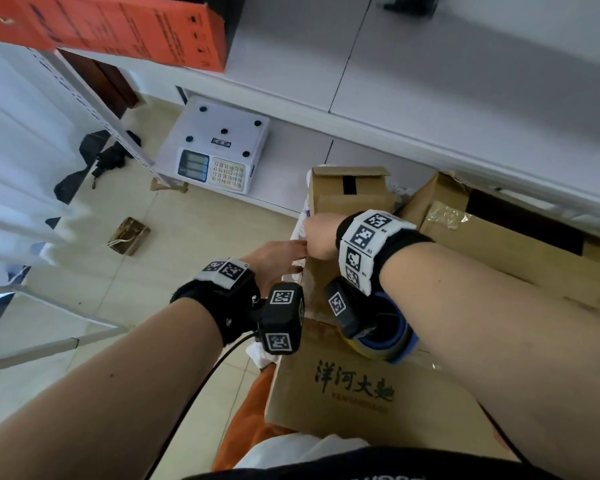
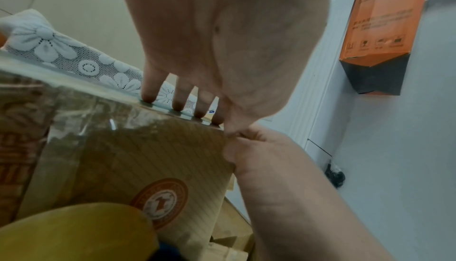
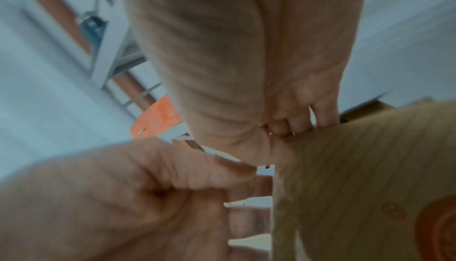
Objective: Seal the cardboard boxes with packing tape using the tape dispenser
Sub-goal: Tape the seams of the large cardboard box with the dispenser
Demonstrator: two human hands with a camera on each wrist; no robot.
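Note:
A cardboard box (image 1: 361,403) printed with dark green characters stands right in front of me. Clear packing tape (image 2: 81,120) lies glossy across its top up to the far edge. The tape dispenser (image 1: 385,334), a yellowish roll on a blue holder, rests untouched on the box top under my right wrist. My left hand (image 2: 187,113) reaches to the far left corner, straight fingertips pressing on the taped edge. My right hand (image 3: 291,134) meets it there, fingers curled over the box (image 3: 357,167) edge with the thumb against the corner.
Two more cardboard boxes stand behind, one with raised flaps (image 1: 350,188), one larger at the right (image 1: 499,237). A white weighing scale (image 1: 219,147) sits under a white shelf (image 1: 430,81) bearing an orange carton (image 1: 118,26). White lace cloth (image 2: 61,54) lies beyond the box.

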